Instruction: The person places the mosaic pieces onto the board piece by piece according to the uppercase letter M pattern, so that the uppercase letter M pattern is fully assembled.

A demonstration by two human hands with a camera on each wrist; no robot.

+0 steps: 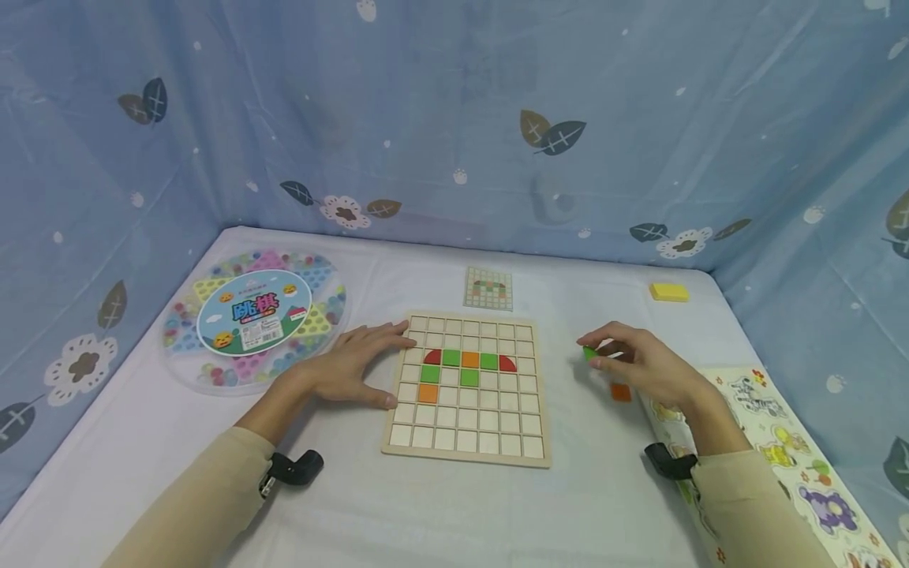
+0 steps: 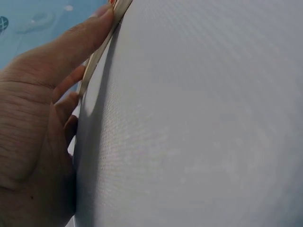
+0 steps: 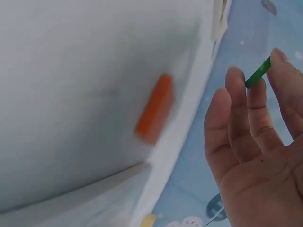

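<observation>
My left hand [image 1: 355, 364] lies along the left side of a wooden grid board [image 1: 445, 439], its thumb and fingers spread at the rim. In the left wrist view the thumb [image 2: 78, 49] reaches the board's edge. Red quarter-rounds, green squares and orange squares fill some cells in the upper half of the board. Off to the right, my right hand [image 1: 642, 364] pinches a small green tile [image 3: 258, 72] between thumb and fingertips, raised over the white cloth. An orange tile [image 1: 621, 392] lies on the cloth just below that hand.
Behind the board lies a small pattern card [image 1: 488, 289] with a similar coloured grid. A round, clear game box [image 1: 254, 312] sits at left. At right are a yellow block [image 1: 669, 293] and a sticker-covered sheet [image 1: 795, 457], partly under the right forearm. Blue curtains surround the table.
</observation>
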